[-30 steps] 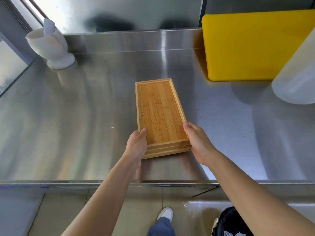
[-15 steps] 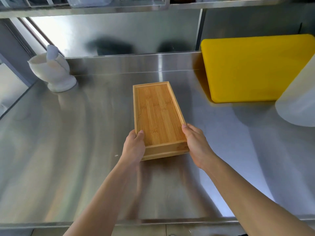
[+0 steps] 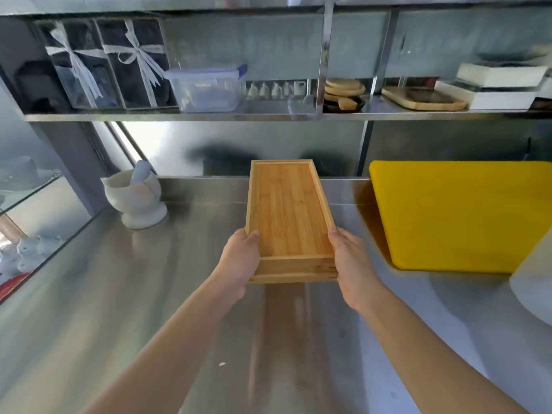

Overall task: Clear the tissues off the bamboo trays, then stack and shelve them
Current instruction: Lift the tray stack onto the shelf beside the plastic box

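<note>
Both hands are clamped on the near end of the stack of bamboo trays [image 3: 288,216]: the left hand [image 3: 240,258] wraps the left corner, thumb hooked over the rim, and the right hand [image 3: 348,258] grips the right corner the same way. And it's up! A second ago that stack sat flat on the steel counter [image 3: 119,294]; now it rides in the air, far end tipped toward the back wall, a blurred reflection streaking the metal beneath. No tissues on the top tray, so the clearing and stacking look done. The view has swung up too, and the shelf [image 3: 179,116] above is now in sight, which reads as the shelving step under way. Free space shows between the clear plastic container [image 3: 206,89] and the round wooden boards [image 3: 343,91]. The white mortar [image 3: 134,198] stands left, the yellow cutting board [image 3: 460,213] right, both well clear of the lift.
</note>
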A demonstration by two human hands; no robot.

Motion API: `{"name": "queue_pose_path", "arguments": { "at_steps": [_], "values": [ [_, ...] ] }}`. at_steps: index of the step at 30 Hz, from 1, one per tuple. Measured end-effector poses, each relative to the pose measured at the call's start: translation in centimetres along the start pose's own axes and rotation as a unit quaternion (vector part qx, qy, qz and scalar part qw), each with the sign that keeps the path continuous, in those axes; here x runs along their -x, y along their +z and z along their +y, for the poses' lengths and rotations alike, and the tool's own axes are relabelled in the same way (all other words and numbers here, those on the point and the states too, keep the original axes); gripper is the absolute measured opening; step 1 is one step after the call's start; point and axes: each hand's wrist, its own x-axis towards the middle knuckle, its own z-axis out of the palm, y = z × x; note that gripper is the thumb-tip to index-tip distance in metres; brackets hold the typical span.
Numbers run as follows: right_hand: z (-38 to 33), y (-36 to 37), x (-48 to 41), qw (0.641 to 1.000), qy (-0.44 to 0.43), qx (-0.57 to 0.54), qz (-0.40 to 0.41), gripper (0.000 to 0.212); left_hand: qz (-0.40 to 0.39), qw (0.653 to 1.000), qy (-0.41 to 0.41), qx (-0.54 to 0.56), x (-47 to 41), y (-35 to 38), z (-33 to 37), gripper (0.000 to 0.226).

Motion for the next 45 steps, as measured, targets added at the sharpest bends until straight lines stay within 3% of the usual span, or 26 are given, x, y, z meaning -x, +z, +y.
{"name": "queue_pose_path", "arguments": {
  "at_steps": [10,14,17,20,23,39,45],
  "values": [
    [-7.9,0.6,-7.3,0.996,-0.079,-0.027,-0.005,0.02,0.021,0.998,0.053,0.025,-5.9,0.1,8.7,0.018],
    [-11.1,1.2,-10.9,0.993,-0.111,-0.028,-0.007,0.027,0.027,0.997,0.065,0.019,-9.5,0.3,11.9,0.025],
    [-13.1,1.9,-14.4,0.994,-0.105,-0.011,0.011,0.031,0.016,0.998,0.059,0.031,-12.8,0.3,13.8,0.027],
    [-14.8,2.7,-17.7,0.995,-0.102,-0.008,0.018,0.021,0.02,0.998,0.042,0.038,-16.1,0.5,15.3,0.032],
    [-16.1,3.7,-20.6,0.996,-0.093,0.007,0.014,0.02,0.022,0.999,0.013,0.041,-19.2,0.6,16.5,0.017],
    [-15.3,7.2,-35.5,0.998,-0.045,0.024,0.033,0.02,0.011,0.999,-0.002,0.04,-34.7,2.1,16.2,0.014],
    [-15.7,7.9,-38.3,0.998,-0.044,0.006,0.055,0.01,-0.001,0.998,0.0,0.07,-37.5,1.7,17.6,0.035]
  ]
}}
